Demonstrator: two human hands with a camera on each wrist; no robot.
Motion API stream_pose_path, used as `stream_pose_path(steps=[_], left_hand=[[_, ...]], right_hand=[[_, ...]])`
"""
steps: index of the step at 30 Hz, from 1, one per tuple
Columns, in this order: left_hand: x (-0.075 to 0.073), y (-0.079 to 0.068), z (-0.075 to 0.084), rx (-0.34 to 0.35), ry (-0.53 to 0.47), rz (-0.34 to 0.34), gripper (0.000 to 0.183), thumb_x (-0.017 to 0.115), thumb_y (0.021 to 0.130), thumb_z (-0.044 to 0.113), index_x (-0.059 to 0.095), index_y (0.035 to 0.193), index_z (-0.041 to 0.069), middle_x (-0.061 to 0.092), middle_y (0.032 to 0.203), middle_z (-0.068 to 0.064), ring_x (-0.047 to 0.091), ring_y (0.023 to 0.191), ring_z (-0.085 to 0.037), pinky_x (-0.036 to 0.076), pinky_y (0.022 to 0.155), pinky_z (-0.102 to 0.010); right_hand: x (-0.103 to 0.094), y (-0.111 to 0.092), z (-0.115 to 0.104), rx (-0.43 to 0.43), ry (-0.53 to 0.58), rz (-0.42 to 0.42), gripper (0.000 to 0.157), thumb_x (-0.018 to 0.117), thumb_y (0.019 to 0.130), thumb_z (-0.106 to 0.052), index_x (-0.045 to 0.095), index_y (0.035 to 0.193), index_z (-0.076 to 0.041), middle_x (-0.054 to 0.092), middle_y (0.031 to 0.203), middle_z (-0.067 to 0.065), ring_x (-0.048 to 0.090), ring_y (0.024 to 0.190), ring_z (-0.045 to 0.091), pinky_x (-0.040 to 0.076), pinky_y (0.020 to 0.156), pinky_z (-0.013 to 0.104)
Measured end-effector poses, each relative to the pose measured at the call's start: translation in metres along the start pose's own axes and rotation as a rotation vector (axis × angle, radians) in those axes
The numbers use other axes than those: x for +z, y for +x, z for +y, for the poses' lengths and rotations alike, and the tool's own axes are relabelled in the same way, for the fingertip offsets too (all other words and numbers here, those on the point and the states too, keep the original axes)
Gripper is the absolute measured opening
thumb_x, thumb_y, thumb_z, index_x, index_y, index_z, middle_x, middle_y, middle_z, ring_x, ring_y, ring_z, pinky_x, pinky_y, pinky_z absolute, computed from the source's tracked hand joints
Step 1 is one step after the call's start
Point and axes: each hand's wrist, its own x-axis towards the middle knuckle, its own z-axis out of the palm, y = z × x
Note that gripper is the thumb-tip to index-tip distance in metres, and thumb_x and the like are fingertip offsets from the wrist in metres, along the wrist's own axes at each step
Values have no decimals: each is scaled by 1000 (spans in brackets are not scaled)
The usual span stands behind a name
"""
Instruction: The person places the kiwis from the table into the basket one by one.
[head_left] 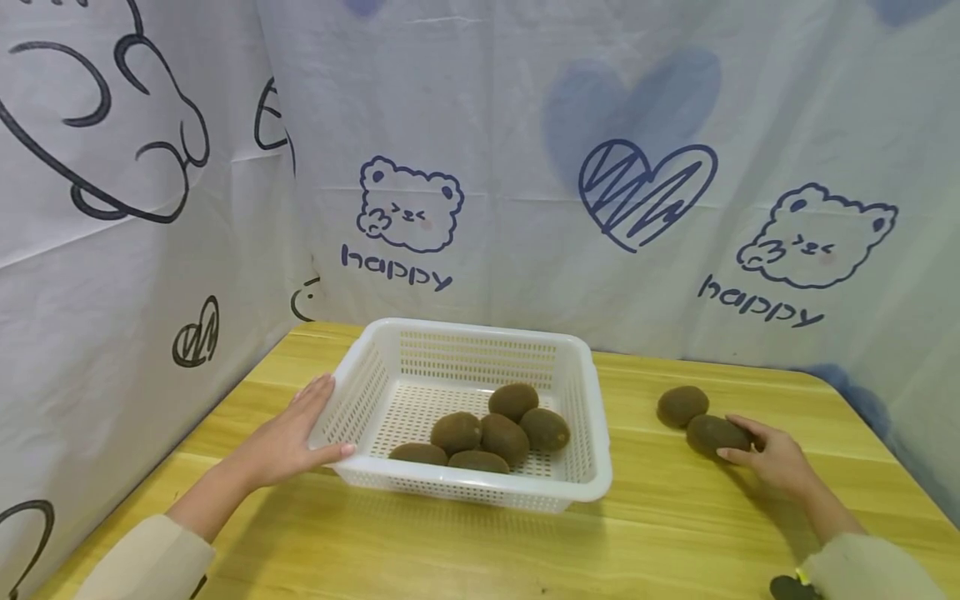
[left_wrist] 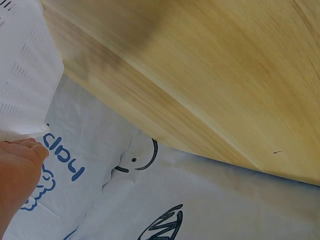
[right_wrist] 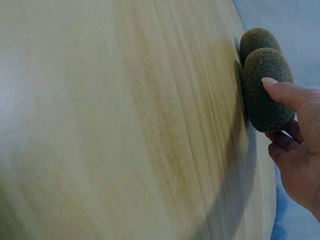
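At the right of the table, my right hand [head_left: 776,458] pinches a brown, fuzzy kiwi [head_left: 715,437] between thumb and fingers. The right wrist view shows the thumb [right_wrist: 282,92] across the near side of this kiwi. Another kiwi [head_left: 682,406] sits right behind it. My left hand [head_left: 288,437] holds the front left corner of a white plastic basket [head_left: 480,490], thumb over the front rim and fingers along the left side. Several kiwis [head_left: 504,439] lie inside, mostly toward the basket's front and right. In the left wrist view, the left hand [left_wrist: 22,165] meets the basket's rim.
The basket stands on a wood-grain table [head_left: 420,554]. A white cloth [head_left: 517,250] with drawn bears and hearts hangs behind the table and along its left. A small dark object [head_left: 791,587] shows by the right sleeve, its kind unclear.
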Motion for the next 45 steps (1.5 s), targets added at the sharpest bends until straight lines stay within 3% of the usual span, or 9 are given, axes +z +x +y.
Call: stream_pose_path(steps=[3, 7, 12, 19, 25, 31, 34, 39, 45], left_hand=[[-1, -1, 1, -1, 5, 0, 99, 60, 80, 52, 14, 146, -4, 13, 152, -27, 16, 138, -48, 25, 103, -67], [-2, -1, 1, -4, 5, -1, 99, 60, 80, 52, 14, 147, -4, 13, 152, -27, 16, 137, -48, 26, 103, -68], [0, -1, 1, -9, -1, -4, 99, 60, 81, 52, 13, 146, -5, 12, 152, -27, 15, 138, -48, 24, 104, -67], [2, 0, -1, -11, -3, -5, 99, 60, 81, 53, 12, 146, -5, 12, 153, -27, 14, 138, -48, 22, 105, -67], [3, 0, -2, -4, -3, -1, 99, 60, 81, 52, 13, 146, -5, 12, 152, -27, 15, 138, -47, 22, 106, -66], [2, 0, -2, -3, -7, 0, 98, 60, 81, 52, 13, 146, -5, 12, 152, -27, 14, 139, -47, 20, 107, -65], [3, 0, -2, -5, -6, -1, 98, 60, 81, 52, 13, 146, -5, 12, 153, -27, 14, 139, -47, 20, 107, -66], [3, 0, -1, -7, -3, -1, 98, 60, 81, 52, 13, 146, -5, 12, 152, -27, 15, 138, -48, 21, 106, -66], [1, 0, 0, -1, 2, 4, 98, 60, 81, 52, 13, 146, -5, 12, 152, -27, 15, 138, -48, 21, 106, -66]], right_hand=[[1, -1, 0, -9, 8, -1, 64, 67, 84, -28, 45, 130, 11, 41, 129, 42, 45, 112, 55, 46, 87, 58], [3, -1, 0, -17, 10, 5, 63, 68, 84, -29, 47, 129, 10, 43, 129, 40, 46, 112, 55, 46, 87, 57], [7, -3, -3, -31, 40, -1, 64, 69, 83, -29, 48, 128, 10, 48, 127, 37, 52, 110, 50, 51, 84, 47], [15, -4, -12, -94, 46, 3, 63, 74, 77, -20, 49, 125, 12, 50, 124, 37, 57, 105, 41, 49, 74, 16], [17, -6, -15, -93, 53, -21, 64, 73, 79, -17, 45, 128, 14, 45, 128, 39, 51, 111, 48, 49, 76, 19], [19, -6, -16, -72, 63, 1, 64, 74, 78, -23, 49, 126, 11, 51, 124, 35, 61, 99, 27, 48, 71, 14], [20, -7, -19, -63, 70, 10, 64, 73, 79, -25, 50, 126, 10, 52, 124, 34, 62, 99, 32, 50, 72, 18], [22, -10, -27, -21, 83, 26, 67, 70, 81, -31, 47, 129, 9, 49, 127, 35, 56, 107, 45, 54, 78, 39], [23, -10, -38, 7, 108, 89, 65, 70, 82, -32, 49, 128, 8, 49, 128, 35, 56, 108, 46, 54, 80, 42]])
